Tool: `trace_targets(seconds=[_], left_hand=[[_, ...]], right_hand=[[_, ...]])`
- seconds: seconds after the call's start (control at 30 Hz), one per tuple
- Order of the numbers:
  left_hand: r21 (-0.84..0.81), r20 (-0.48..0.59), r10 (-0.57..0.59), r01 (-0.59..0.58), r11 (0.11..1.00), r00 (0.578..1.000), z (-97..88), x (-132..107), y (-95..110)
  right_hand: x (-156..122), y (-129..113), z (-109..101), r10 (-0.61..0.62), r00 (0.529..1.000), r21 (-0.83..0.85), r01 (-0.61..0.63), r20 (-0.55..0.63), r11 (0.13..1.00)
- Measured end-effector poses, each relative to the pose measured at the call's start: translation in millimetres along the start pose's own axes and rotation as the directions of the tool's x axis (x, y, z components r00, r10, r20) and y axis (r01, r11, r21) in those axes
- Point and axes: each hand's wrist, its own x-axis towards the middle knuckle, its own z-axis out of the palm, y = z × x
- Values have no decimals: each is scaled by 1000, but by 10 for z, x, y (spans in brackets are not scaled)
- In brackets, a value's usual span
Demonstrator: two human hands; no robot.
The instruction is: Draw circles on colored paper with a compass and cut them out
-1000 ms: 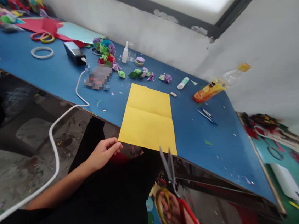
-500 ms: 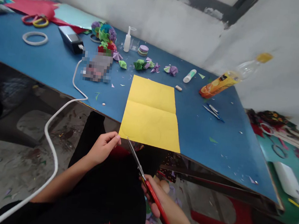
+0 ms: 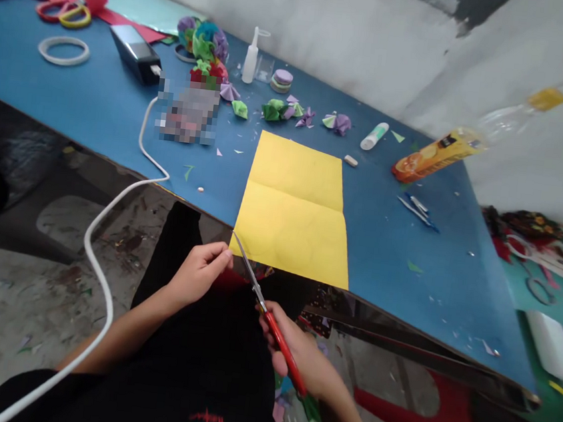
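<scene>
A yellow sheet of paper (image 3: pixel 295 202) with a crease across its middle lies at the front of the blue table, its near edge sticking out past the table edge. My left hand (image 3: pixel 202 266) pinches its near left corner between thumb and fingers. Red-handled scissors (image 3: pixel 282 349) are gripped in my right hand (image 3: pixel 292 343), the fingers wrapped round the handles. Their blades reach across the near left corner of the paper, just beside my left fingertips. Faint curved lines show on the lower half of the sheet.
Behind the paper lie folded green and purple paper pieces (image 3: pixel 275 109), a glue stick (image 3: pixel 374 136) and an eraser (image 3: pixel 351 160). A juice bottle (image 3: pixel 438 154) and a compass (image 3: pixel 418 212) are on the right. A white cable (image 3: pixel 98 279) runs down the left from a black device (image 3: pixel 135 54).
The scissor blades have moved further into the near left corner of the paper, up and to the left. My left hand keeps its pinch there. The view has shifted slightly.
</scene>
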Motion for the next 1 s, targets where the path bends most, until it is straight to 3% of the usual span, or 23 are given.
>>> trace_targets(seconds=[0.2, 0.47, 0.77, 0.87, 1.0], left_hand=[[-4, 9, -4, 4, 1000, 1000, -13, 3, 6], [2, 6, -34, 34, 999, 999, -32, -19, -46], [-6, -8, -44, 44, 999, 999, -74, -57, -104], [8, -54, -52, 52, 999, 997, -127, -44, -173], [95, -192, -47, 67, 993, 980, -206, 47, -283]], right_hand=[[57, 35, -18, -43, 999, 50, 43, -4, 998], [111, 179, -21, -2, 1000, 132, 6, -29, 991], [-5, 312, 26, -32, 998, 148, 39, -47, 988], [-86, 425, 56, -36, 999, 180, 36, -2, 983], [-202, 567, 157, -33, 999, 255, 27, 17, 966]])
